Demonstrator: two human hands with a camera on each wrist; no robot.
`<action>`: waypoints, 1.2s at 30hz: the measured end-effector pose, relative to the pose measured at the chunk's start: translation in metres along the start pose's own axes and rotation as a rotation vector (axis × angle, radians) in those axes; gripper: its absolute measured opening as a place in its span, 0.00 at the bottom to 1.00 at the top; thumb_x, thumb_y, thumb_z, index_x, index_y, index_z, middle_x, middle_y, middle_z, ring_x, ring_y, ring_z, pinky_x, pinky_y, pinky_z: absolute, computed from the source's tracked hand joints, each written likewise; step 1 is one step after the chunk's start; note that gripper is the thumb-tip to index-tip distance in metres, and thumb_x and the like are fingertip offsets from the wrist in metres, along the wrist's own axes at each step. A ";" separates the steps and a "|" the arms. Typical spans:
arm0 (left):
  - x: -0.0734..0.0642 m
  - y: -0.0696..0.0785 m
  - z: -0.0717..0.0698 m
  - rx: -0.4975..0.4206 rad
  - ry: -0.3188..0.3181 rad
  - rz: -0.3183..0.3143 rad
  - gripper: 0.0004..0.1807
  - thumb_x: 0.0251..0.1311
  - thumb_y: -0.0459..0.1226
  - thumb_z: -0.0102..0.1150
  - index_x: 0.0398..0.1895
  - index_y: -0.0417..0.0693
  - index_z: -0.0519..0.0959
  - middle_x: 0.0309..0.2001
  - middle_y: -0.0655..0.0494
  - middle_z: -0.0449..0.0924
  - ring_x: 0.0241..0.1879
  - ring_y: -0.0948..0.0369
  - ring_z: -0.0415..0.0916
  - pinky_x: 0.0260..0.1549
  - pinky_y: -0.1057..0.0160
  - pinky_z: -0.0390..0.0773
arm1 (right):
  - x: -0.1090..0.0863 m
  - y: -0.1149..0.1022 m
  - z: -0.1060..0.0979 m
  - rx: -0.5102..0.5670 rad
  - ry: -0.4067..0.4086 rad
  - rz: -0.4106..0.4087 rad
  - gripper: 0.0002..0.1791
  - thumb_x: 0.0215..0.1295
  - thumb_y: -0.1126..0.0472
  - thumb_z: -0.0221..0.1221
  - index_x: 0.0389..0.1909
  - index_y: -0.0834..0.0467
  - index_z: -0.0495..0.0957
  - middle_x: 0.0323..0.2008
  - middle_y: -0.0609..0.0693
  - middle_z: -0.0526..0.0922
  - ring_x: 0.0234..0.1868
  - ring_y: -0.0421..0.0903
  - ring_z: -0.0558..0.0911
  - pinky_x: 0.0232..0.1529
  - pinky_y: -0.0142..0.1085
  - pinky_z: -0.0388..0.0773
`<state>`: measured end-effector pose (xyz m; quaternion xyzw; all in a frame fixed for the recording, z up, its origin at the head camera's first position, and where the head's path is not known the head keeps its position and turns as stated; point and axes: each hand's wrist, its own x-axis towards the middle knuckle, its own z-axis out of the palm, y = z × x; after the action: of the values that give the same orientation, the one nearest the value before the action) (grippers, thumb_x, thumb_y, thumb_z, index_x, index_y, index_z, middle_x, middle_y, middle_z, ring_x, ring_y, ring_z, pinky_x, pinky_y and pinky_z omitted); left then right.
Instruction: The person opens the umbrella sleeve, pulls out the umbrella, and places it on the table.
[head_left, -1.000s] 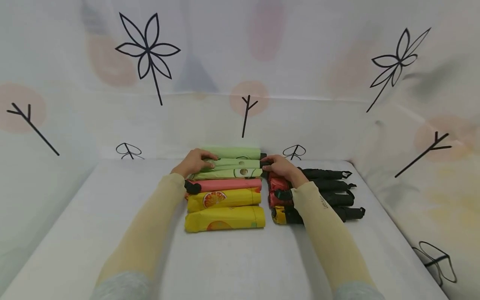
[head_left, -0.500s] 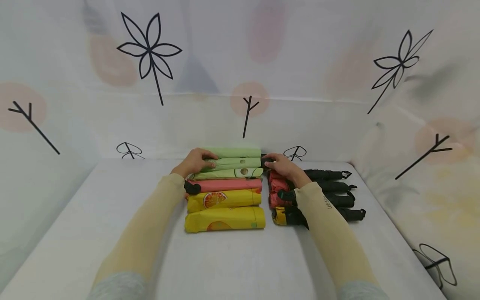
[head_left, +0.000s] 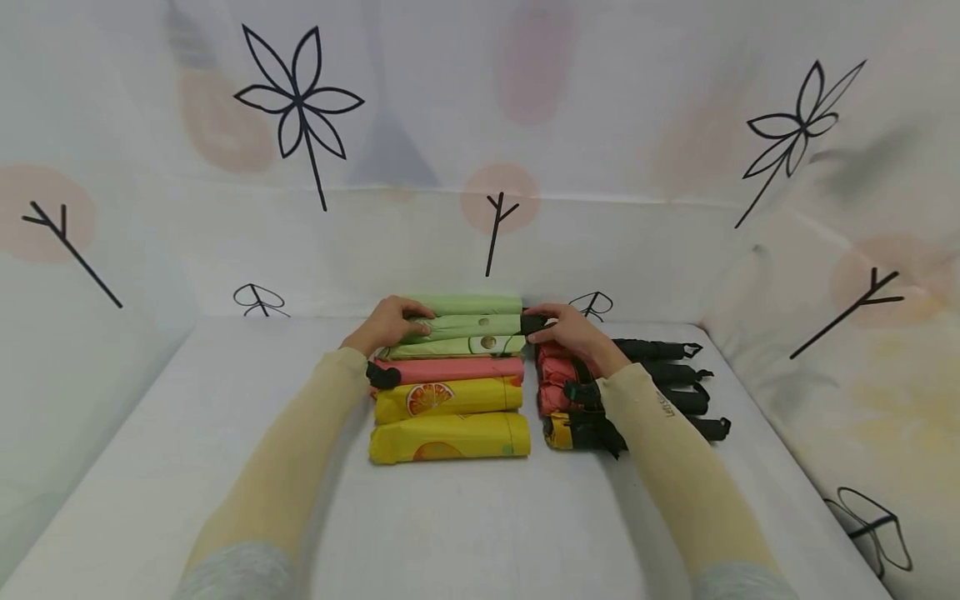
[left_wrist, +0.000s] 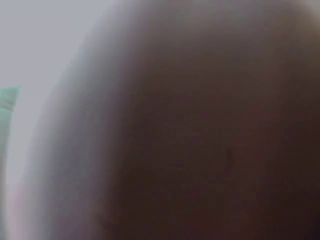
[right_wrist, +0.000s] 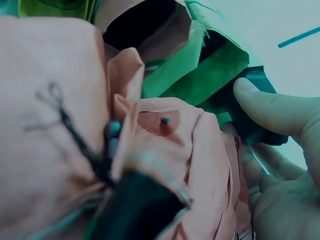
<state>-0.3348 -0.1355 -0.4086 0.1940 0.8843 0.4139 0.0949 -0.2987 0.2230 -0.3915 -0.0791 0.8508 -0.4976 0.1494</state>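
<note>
In the head view my left hand [head_left: 388,323] holds the left end of a green folded umbrella [head_left: 465,326], thumb in front and fingers behind. My right hand [head_left: 570,333] pinches that umbrella's black right end [head_left: 532,323]. The right wrist view shows the thumb [right_wrist: 270,107] pressed on a dark piece beside green fabric [right_wrist: 200,75]. Another green umbrella [head_left: 468,305] lies behind, and one with printed circles [head_left: 450,347] in front. The left wrist view is mostly a dark blur.
Nearer on the white table [head_left: 480,533] lie a pink umbrella [head_left: 457,369] and two yellow ones [head_left: 450,437]. To the right, under my right forearm, several red and yellow umbrellas with black handles [head_left: 675,400] lie side by side. A patterned cloth wall [head_left: 420,242] stands behind.
My right hand and forearm have shifted slightly right, and more of the green umbrella's black end shows. My left hand has stayed in place on the other end.
</note>
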 end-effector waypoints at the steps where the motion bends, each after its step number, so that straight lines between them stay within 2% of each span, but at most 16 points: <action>1: 0.000 0.000 -0.001 -0.002 0.000 -0.003 0.16 0.63 0.36 0.67 0.54 0.48 0.84 0.56 0.49 0.80 0.56 0.50 0.75 0.56 0.51 0.75 | 0.001 0.000 0.001 -0.012 0.007 -0.005 0.31 0.64 0.65 0.67 0.68 0.56 0.72 0.65 0.61 0.69 0.51 0.56 0.78 0.44 0.42 0.78; 7: -0.003 0.003 -0.003 -0.001 -0.008 -0.023 0.16 0.63 0.37 0.67 0.54 0.49 0.84 0.56 0.50 0.80 0.56 0.51 0.75 0.55 0.50 0.75 | 0.003 -0.005 0.005 -0.087 0.043 -0.033 0.31 0.63 0.65 0.68 0.68 0.58 0.73 0.56 0.62 0.78 0.48 0.56 0.80 0.45 0.41 0.78; 13: -0.004 -0.001 -0.003 -0.003 0.004 -0.019 0.17 0.64 0.38 0.67 0.55 0.50 0.83 0.57 0.50 0.79 0.55 0.51 0.75 0.55 0.50 0.76 | 0.001 -0.013 0.005 -0.062 0.052 -0.052 0.29 0.67 0.65 0.65 0.69 0.56 0.73 0.54 0.63 0.79 0.50 0.62 0.82 0.42 0.41 0.80; 19: -0.005 -0.005 -0.005 -0.040 0.004 -0.022 0.17 0.64 0.38 0.66 0.55 0.50 0.83 0.57 0.50 0.79 0.55 0.52 0.76 0.54 0.52 0.77 | -0.005 -0.022 0.005 0.027 0.035 -0.076 0.28 0.69 0.67 0.62 0.70 0.58 0.70 0.60 0.66 0.74 0.54 0.65 0.79 0.51 0.51 0.79; 23: -0.007 -0.004 -0.006 -0.051 -0.001 -0.021 0.17 0.64 0.37 0.66 0.56 0.49 0.83 0.58 0.49 0.78 0.56 0.51 0.75 0.54 0.51 0.76 | -0.009 -0.025 0.004 0.017 0.042 -0.093 0.28 0.70 0.65 0.61 0.70 0.58 0.70 0.68 0.63 0.68 0.59 0.63 0.76 0.57 0.56 0.74; 28: -0.010 -0.002 -0.007 -0.050 0.001 -0.017 0.17 0.64 0.37 0.66 0.56 0.48 0.83 0.59 0.48 0.77 0.58 0.49 0.74 0.55 0.50 0.75 | -0.009 -0.021 0.002 0.020 0.064 -0.098 0.27 0.70 0.65 0.61 0.69 0.57 0.71 0.71 0.60 0.64 0.65 0.60 0.71 0.60 0.56 0.72; 36: -0.013 -0.002 -0.007 -0.063 0.014 -0.017 0.15 0.64 0.38 0.66 0.54 0.47 0.84 0.58 0.48 0.78 0.57 0.49 0.74 0.54 0.50 0.76 | -0.007 -0.017 0.001 0.127 0.072 -0.096 0.25 0.72 0.67 0.58 0.69 0.59 0.72 0.69 0.61 0.66 0.61 0.59 0.75 0.61 0.53 0.72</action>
<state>-0.3261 -0.1471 -0.4053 0.1803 0.8732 0.4421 0.0983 -0.2919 0.2154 -0.3757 -0.0920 0.8175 -0.5598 0.0995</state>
